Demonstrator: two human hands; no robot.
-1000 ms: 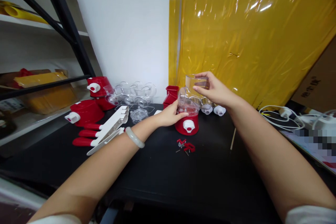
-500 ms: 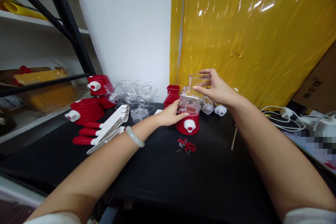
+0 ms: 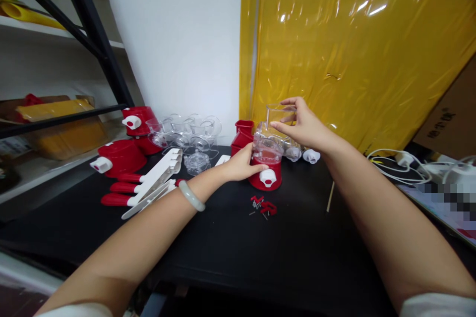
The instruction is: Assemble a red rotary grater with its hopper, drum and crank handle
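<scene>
Left hand: in the head view, closed around the side of the red base, steadying it on the black table.
Right hand: fingers pinch the rim of the clear hopper, just above the left hand.
Hopper: stands on the base. I cannot tell if it is locked.
Left of left hand: spare red bases and clear parts, unjoined.
Near side of both hands: small red clips, lying loose.
</scene>
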